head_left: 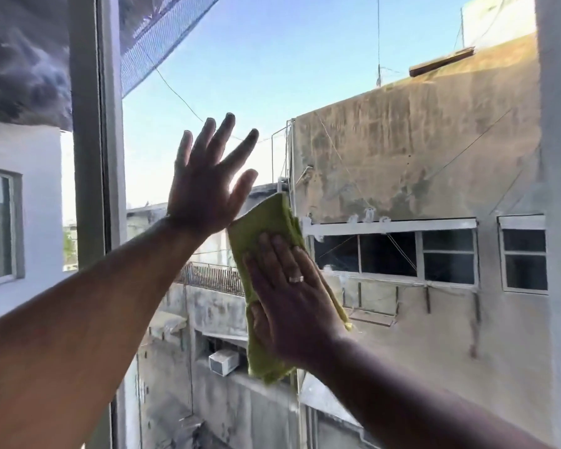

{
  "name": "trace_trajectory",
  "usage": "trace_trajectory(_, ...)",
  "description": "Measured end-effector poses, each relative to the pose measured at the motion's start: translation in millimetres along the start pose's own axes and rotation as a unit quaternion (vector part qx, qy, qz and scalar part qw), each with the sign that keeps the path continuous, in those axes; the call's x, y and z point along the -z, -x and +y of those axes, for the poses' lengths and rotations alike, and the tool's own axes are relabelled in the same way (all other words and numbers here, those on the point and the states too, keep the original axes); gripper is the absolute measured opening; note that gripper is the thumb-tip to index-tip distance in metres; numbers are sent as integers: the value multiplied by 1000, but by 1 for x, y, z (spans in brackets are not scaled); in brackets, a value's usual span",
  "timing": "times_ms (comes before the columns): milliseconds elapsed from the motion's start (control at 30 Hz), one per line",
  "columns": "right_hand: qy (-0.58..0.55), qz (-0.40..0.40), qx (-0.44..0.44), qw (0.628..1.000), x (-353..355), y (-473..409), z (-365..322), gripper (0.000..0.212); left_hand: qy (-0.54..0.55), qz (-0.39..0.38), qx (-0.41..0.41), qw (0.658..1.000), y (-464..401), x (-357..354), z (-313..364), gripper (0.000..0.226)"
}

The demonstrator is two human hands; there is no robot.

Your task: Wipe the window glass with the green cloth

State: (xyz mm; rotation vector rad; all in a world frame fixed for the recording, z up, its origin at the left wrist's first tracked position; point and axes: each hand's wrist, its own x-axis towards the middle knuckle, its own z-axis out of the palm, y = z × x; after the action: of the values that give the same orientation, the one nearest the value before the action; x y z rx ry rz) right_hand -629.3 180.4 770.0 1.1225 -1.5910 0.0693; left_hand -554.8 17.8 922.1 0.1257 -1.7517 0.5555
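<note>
The green cloth point(266, 228) hangs flat against the window glass point(386, 163) near the middle of the pane. My right hand point(292, 293) lies flat on the cloth with fingers pointing up, pressing it to the glass; a ring shows on one finger. My left hand point(204, 179) rests up and to the left of the cloth, fingers spread wide against the pane, holding nothing. Its thumb is close to the cloth's top edge.
A grey vertical window frame point(94, 157) stands at the left of the pane. Beyond the glass are concrete buildings, barred windows, an air-conditioner unit point(222, 362) below and dark netting at the top left.
</note>
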Motion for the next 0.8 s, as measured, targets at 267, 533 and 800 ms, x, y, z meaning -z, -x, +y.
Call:
trace_trajectory(267, 50, 77, -122, 988, 46, 14, 169, 85, 9, 49, -10, 999, 1, -11, -3, 55)
trace_trajectory(533, 46, -34, 236, 970, 20, 2, 74, 78, 25, 38, -12, 999, -1, -6, -7, 56)
trace_trajectory(800, -35, 106, -138, 984, 32, -17, 110, 78, 6, 46, -8, 999, 0, -7, -3, 55)
